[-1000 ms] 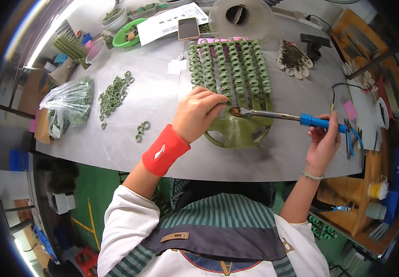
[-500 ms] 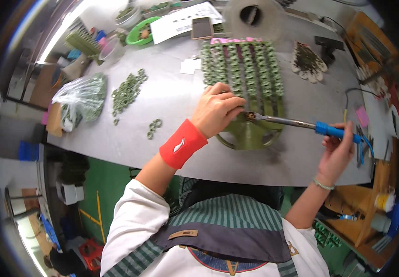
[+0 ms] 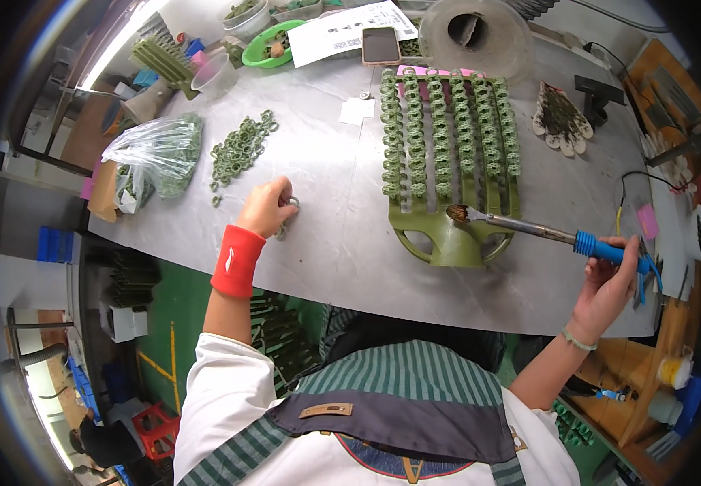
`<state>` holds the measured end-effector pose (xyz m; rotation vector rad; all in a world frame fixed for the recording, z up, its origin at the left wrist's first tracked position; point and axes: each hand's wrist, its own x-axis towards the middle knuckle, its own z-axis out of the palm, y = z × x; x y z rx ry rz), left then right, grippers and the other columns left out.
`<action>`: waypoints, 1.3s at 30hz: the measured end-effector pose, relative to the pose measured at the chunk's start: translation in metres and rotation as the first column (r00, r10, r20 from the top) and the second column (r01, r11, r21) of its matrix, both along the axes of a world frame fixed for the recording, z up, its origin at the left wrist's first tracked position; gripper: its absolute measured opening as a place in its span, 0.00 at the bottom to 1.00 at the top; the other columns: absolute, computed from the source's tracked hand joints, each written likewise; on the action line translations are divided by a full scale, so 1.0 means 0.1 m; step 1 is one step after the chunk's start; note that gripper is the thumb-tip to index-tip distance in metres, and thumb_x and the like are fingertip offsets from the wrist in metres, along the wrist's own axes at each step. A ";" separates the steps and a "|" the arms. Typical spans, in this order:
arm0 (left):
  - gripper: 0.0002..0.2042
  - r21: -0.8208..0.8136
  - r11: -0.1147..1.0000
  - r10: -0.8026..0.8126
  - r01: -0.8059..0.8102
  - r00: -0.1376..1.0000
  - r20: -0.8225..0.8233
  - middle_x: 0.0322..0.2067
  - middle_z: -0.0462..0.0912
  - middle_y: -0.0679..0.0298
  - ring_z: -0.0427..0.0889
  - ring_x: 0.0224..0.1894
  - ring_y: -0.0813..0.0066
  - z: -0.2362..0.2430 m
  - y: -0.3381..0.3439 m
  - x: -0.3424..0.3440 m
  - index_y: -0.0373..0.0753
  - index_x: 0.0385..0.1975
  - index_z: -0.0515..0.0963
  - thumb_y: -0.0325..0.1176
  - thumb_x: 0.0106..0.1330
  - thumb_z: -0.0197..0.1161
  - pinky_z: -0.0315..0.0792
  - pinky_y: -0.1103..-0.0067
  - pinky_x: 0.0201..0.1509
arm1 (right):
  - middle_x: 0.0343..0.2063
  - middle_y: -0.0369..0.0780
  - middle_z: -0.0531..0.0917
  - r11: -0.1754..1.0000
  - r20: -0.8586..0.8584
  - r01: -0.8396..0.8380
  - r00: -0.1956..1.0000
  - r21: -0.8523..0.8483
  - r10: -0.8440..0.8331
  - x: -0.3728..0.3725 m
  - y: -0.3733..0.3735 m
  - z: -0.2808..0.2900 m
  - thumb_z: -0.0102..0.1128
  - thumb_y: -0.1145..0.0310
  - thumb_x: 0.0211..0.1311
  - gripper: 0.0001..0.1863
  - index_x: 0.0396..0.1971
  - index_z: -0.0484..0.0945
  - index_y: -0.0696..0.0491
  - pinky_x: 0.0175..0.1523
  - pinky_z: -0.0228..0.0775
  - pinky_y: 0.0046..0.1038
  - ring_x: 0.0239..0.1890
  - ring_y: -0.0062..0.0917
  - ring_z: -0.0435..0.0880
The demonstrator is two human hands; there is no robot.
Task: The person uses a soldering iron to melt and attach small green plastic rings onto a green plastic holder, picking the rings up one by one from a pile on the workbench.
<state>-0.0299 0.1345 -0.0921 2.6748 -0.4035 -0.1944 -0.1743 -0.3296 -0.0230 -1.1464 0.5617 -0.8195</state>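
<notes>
My left hand (image 3: 268, 208), with a red wristband, is on the table's left half, its fingers closed at a small green ring (image 3: 294, 201). Other ring pieces beside it are partly hidden by the hand. A larger pile of green rings (image 3: 241, 147) lies just beyond. At the right, my right hand (image 3: 607, 279) grips the blue handle of a soldering iron (image 3: 533, 229). Its dark brown tip is over the broad lower plate of an olive-green rack (image 3: 457, 243). Rows of light green rings (image 3: 440, 134) line the rack's long bars, with bare lengths near the plate.
A plastic bag of green pieces (image 3: 160, 154) sits at the left. Along the back are a green basket (image 3: 247, 55), a paper sheet (image 3: 318, 47), a phone (image 3: 380, 46) and a round translucent container (image 3: 512, 40). A stained glove (image 3: 559, 120) lies at the right.
My left hand has left the rack and moved left to the small rings. The iron stays in my right hand near the rack's plate. The whole view has shifted slightly.
</notes>
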 end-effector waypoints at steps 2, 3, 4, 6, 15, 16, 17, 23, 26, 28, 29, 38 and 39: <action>0.09 -0.050 0.990 0.136 -0.134 0.990 0.045 0.25 0.80 0.56 0.81 0.26 0.63 0.13 -0.20 0.01 0.32 0.32 0.75 0.23 0.53 0.68 0.76 0.74 0.33 | 0.23 0.37 0.81 1.000 0.000 0.012 1.000 -0.010 -0.012 0.00 -0.02 0.00 0.59 0.54 0.64 0.18 0.25 0.78 0.55 0.21 0.68 0.13 0.17 0.14 0.76; 0.09 -0.182 0.973 0.154 -0.142 0.987 0.052 0.23 0.81 0.60 0.81 0.25 0.69 0.16 -0.33 0.02 0.33 0.32 0.75 0.25 0.55 0.69 0.76 0.77 0.32 | 0.23 0.37 0.81 1.000 -0.001 0.024 1.000 -0.020 -0.024 -0.01 -0.03 0.00 0.60 0.54 0.64 0.18 0.25 0.78 0.55 0.21 0.68 0.14 0.17 0.15 0.76; 0.11 -0.359 0.923 0.165 -0.140 0.986 0.037 0.24 0.81 0.62 0.82 0.27 0.75 0.22 -0.54 0.01 0.34 0.37 0.77 0.26 0.56 0.69 0.76 0.80 0.34 | 0.23 0.37 0.81 0.998 -0.004 0.044 0.999 -0.037 -0.045 -0.02 -0.05 -0.01 0.60 0.54 0.64 0.18 0.25 0.78 0.55 0.21 0.68 0.14 0.17 0.15 0.76; 0.12 -0.520 0.850 0.037 -0.085 0.994 -0.101 0.28 0.79 0.67 0.79 0.31 0.82 0.44 -0.99 -0.03 0.35 0.43 0.78 0.23 0.59 0.66 0.75 0.83 0.39 | 0.23 0.37 0.81 0.998 0.000 0.049 0.999 -0.033 -0.049 -0.03 -0.09 -0.03 0.60 0.54 0.64 0.18 0.25 0.78 0.56 0.21 0.68 0.15 0.17 0.15 0.76; 0.08 -0.453 0.803 -0.303 0.387 0.920 0.249 0.35 0.82 0.62 0.79 0.34 0.71 0.48 -2.19 -0.03 0.36 0.39 0.80 0.25 0.59 0.66 0.76 0.79 0.36 | 0.15 0.35 0.75 0.997 0.039 0.063 0.997 0.038 -0.064 0.12 -0.12 -0.10 0.62 0.56 0.63 0.19 0.22 0.78 0.57 0.21 0.68 0.19 0.16 0.19 0.76; 0.08 -0.366 0.826 -0.310 0.428 0.888 0.339 0.33 0.83 0.62 0.79 0.34 0.68 0.44 -2.24 -0.02 0.37 0.38 0.81 0.26 0.58 0.66 0.76 0.78 0.37 | 0.15 0.35 0.75 0.997 0.039 0.069 0.997 0.038 -0.071 0.14 -0.12 -0.12 0.62 0.56 0.63 0.19 0.22 0.78 0.57 0.21 0.68 0.19 0.16 0.19 0.76; 0.09 -0.299 0.833 -0.297 0.466 0.832 0.468 0.31 0.84 0.62 0.78 0.36 0.64 0.40 -2.29 0.00 0.39 0.36 0.82 0.28 0.56 0.68 0.75 0.75 0.40 | 0.15 0.35 0.75 0.997 0.050 0.056 0.997 0.048 -0.059 0.16 -0.12 -0.13 0.62 0.56 0.63 0.19 0.22 0.78 0.58 0.21 0.68 0.19 0.16 0.19 0.76; 0.08 -0.163 0.848 -0.329 0.504 0.743 0.584 0.28 0.84 0.65 0.76 0.38 0.67 0.27 -2.45 0.06 0.42 0.33 0.84 0.30 0.52 0.69 0.73 0.73 0.45 | 0.17 0.37 0.79 0.995 0.079 0.018 0.997 0.096 -0.026 0.26 -0.11 -0.23 0.60 0.58 0.64 0.18 0.23 0.78 0.58 0.21 0.72 0.19 0.16 0.19 0.78; 0.08 -0.146 0.860 -0.324 0.489 0.746 0.582 0.28 0.85 0.67 0.75 0.38 0.67 0.27 -2.45 0.08 0.42 0.33 0.84 0.30 0.52 0.70 0.73 0.73 0.45 | 0.17 0.36 0.78 0.998 0.065 0.034 0.997 0.052 -0.037 0.19 -0.15 -0.17 0.61 0.58 0.64 0.18 0.23 0.78 0.58 0.21 0.73 0.19 0.16 0.19 0.78; 0.08 -0.159 0.846 -0.335 0.508 0.740 0.583 0.27 0.85 0.67 0.75 0.38 0.67 0.26 -2.42 0.10 0.42 0.33 0.84 0.30 0.51 0.70 0.73 0.73 0.44 | 0.17 0.36 0.78 0.999 0.048 0.032 0.998 0.041 -0.034 0.14 -0.18 -0.14 0.60 0.58 0.64 0.18 0.23 0.78 0.58 0.20 0.71 0.18 0.16 0.18 0.77; 0.09 -0.154 0.855 -0.336 0.496 0.754 0.564 0.27 0.84 0.68 0.75 0.38 0.66 0.25 -2.40 0.10 0.42 0.34 0.84 0.30 0.52 0.70 0.72 0.73 0.45 | 0.17 0.36 0.78 0.999 0.040 0.043 0.998 0.020 -0.043 0.13 -0.19 -0.12 0.60 0.58 0.64 0.18 0.23 0.78 0.58 0.20 0.71 0.18 0.16 0.18 0.77; 0.09 -0.551 0.828 0.052 0.101 0.965 0.255 0.33 0.84 0.65 0.82 0.34 0.83 0.54 -1.61 0.17 0.35 0.42 0.79 0.32 0.67 0.62 0.76 0.78 0.38 | 0.23 0.38 0.82 0.998 0.041 0.061 0.997 0.023 -0.062 -0.01 -0.25 -0.13 0.61 0.55 0.64 0.17 0.25 0.78 0.55 0.21 0.69 0.12 0.16 0.14 0.77; 0.09 -0.539 0.841 0.145 -0.051 0.980 0.133 0.30 0.84 0.63 0.82 0.31 0.82 0.50 -1.23 0.20 0.34 0.42 0.79 0.31 0.67 0.61 0.77 0.79 0.35 | 0.24 0.37 0.82 0.999 0.042 0.046 0.998 0.021 -0.047 -0.03 -0.23 -0.12 0.61 0.55 0.64 0.17 0.25 0.78 0.55 0.21 0.68 0.11 0.16 0.14 0.77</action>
